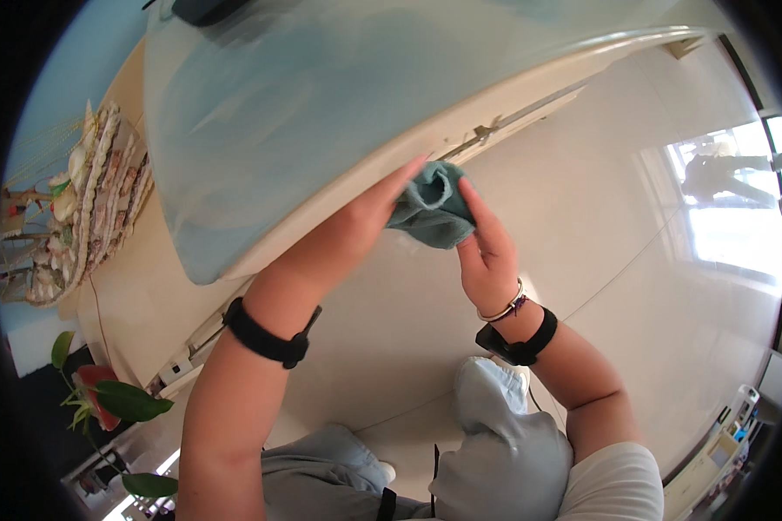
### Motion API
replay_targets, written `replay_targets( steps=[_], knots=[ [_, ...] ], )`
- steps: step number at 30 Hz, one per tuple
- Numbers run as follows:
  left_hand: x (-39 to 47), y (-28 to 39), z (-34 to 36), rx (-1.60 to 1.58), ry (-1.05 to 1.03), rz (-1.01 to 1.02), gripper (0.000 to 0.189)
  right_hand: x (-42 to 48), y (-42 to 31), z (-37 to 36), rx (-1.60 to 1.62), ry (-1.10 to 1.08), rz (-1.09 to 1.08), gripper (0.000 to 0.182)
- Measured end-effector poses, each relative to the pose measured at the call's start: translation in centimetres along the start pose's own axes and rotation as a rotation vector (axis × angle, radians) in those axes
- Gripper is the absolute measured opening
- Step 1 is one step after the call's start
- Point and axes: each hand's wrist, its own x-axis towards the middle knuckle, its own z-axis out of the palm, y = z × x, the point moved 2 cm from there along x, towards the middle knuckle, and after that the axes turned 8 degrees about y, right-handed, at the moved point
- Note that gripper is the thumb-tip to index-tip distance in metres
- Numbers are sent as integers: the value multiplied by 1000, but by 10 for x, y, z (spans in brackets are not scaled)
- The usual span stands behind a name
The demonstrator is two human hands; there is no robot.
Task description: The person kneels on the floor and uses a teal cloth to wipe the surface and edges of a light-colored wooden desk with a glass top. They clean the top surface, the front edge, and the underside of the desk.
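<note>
Both of my hands hold a bunched green-grey cloth (440, 208) just off the front edge of a pale-topped table (313, 117). My left hand (381, 195) reaches along the table's rim, and its fingers lie against the left side of the cloth; some fingertips are hidden behind it. From the right, my right hand (489, 244) grips the cloth between thumb and fingers. The cloth is folded over, with a round opening at its top. Black straps circle both forearms, and a bracelet is on my right wrist.
A ship model made of shells (85, 208) stands at the left on a cream surface. Below it is a green-leaved plant (127, 400). A dark object (208, 8) rests on the table at the top. Pale floor tiles (593, 215) lie to the right, and a container with items (717, 456) is at lower right.
</note>
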Motion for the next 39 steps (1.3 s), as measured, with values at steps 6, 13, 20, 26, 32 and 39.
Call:
replay_targets(
  steps=[6, 13, 20, 26, 32, 39],
  knots=[
    [-12, -10, -25, 50, -89, -167, 56, 22, -36, 3, -156, 16, -199, 77],
    [1, -10, -17, -82, -95, -186, 54, 58, -50, 43, -215, 242, -211, 80],
    [3, -7, -15, -143, -37, -183, 49, 42, -66, 43, -142, 69, -106, 79],
    [0, -7, -15, -100, -51, -129, 53, 72, -47, 10, -197, 132, -34, 75],
    [3, -11, -10, -116, -99, -219, 60, 49, -63, 25, -270, 86, -187, 76],
    [8, -4, -15, 32, -165, -41, 60, 86, -55, 5, -112, 202, -70, 71]
  ],
)
